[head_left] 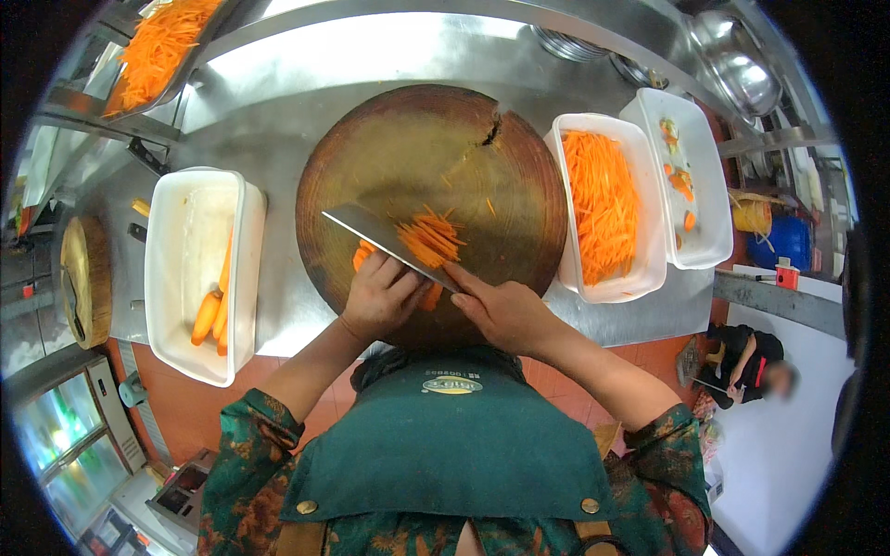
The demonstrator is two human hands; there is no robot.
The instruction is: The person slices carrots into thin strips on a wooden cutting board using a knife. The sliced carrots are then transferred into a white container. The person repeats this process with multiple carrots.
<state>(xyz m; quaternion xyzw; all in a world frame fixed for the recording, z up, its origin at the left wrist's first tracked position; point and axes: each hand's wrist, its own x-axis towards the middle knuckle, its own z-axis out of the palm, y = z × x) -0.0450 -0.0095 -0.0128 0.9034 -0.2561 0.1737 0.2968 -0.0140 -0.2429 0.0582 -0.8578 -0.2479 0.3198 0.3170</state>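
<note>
A cleaver (380, 239) stands on edge over a round wooden chopping board (389, 139), its blade slanting from upper left to lower right. My right hand (505, 313) is closed round its handle end, fingers against the blade. My left hand (380, 298) has its fingers curled down on a carrot (363, 253) close to the near side of the blade; most of the carrot is hidden under the hand. Just beyond the blade lies a small heap of carrot shreds (431, 237), with a few stray strips farther out on the board.
Left of the board, a white tub (168, 296) holds several whole carrots (211, 315). On the right stand a tub of carrot shreds (603, 208) and another tub (709, 241) with scraps. More shreds (159, 51) fill a tray at upper left. A person (746, 361) is at far right.
</note>
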